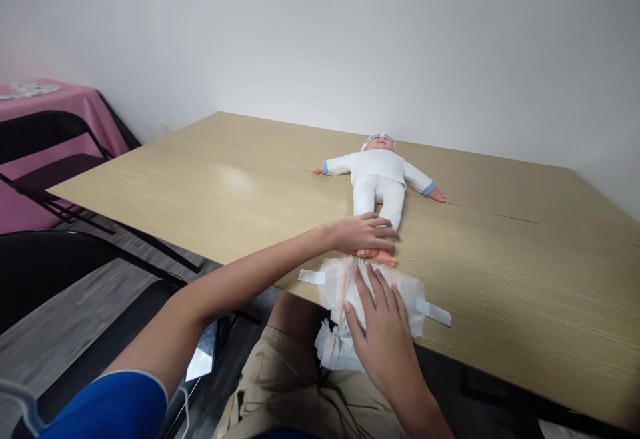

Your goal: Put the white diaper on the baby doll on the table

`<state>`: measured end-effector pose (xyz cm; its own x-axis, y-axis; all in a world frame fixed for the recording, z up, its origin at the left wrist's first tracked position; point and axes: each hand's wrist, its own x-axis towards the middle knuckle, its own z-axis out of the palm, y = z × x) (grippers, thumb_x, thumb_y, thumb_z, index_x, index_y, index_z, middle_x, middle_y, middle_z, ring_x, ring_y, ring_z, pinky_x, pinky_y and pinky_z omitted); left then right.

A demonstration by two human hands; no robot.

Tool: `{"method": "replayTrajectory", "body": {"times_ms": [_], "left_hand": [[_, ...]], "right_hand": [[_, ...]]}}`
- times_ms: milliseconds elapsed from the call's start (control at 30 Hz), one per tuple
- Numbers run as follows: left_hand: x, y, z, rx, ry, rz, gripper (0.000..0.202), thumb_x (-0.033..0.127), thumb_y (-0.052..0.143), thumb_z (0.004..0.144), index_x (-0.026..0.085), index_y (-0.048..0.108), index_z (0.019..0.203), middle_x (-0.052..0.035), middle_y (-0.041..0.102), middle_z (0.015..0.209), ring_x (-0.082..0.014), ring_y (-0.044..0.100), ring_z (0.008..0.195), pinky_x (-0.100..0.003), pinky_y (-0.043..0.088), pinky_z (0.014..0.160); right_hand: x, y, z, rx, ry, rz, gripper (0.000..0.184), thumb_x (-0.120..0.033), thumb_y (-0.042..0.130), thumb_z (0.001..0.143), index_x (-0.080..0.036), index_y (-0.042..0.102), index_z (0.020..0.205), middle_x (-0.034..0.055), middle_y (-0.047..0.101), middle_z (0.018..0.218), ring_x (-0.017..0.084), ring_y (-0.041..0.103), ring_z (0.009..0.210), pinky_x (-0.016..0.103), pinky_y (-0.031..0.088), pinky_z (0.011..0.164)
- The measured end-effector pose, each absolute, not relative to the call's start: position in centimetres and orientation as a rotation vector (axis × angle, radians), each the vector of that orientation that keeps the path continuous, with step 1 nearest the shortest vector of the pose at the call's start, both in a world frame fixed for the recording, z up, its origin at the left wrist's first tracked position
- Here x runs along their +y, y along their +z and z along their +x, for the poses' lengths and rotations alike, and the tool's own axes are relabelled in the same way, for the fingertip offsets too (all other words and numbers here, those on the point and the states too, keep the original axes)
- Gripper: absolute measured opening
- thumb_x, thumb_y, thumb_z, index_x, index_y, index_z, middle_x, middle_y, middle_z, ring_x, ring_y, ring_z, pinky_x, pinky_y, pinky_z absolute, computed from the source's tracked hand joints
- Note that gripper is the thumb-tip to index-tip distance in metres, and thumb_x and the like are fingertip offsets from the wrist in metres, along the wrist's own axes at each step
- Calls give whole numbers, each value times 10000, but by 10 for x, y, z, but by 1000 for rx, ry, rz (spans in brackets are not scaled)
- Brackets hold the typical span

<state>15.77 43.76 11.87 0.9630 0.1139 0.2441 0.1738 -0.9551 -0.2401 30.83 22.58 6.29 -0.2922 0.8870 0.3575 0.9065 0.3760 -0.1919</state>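
A baby doll in a white top and white leggings lies on its back on the table, arms spread and feet toward me. My left hand is closed over its ankles, with the bare feet showing just below my fingers. At the table's front edge an unfolded white diaper lies with its tape tabs out to both sides. Its near end hangs past the edge, crumpled. My right hand rests flat on the diaper, fingers spread, covering its middle.
The wooden table has a seam running across it and meets a white partition at the back. Black folding chairs stand at the left. Behind them is a table with a pink cloth.
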Motion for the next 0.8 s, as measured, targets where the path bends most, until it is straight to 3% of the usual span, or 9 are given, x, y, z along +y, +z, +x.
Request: {"method": "replayTrajectory", "body": {"times_ms": [200,367,800], "left_hand": [[443,123,155,-215,-459,-2984,269,281,551,1117,270,755,1291,-71,696,1554,-295,609,1389,-439,459,1121],[445,152,152,-277,-583,-3254,370,300,534,1103,256,713,1424,-68,693,1557,-289,580,1420,-449,422,1222],[463,222,147,-445,-995,-3504,403,427,748,947,268,759,1317,-52,788,1353,-297,651,1333,-486,439,1228]], "right_hand": [[231,62,310,-2272,-44,-1588,614,-422,485,1127,-273,460,1722,110,452,1767,347,379,1662,681,285,1356],[239,63,311,-2264,8,-1601,620,-437,477,1132,-291,437,1734,95,398,1799,332,334,1690,670,306,1354],[267,69,319,-2323,179,-1632,643,-529,417,1159,-313,375,1763,55,291,1847,311,240,1727,653,259,1384]]}}
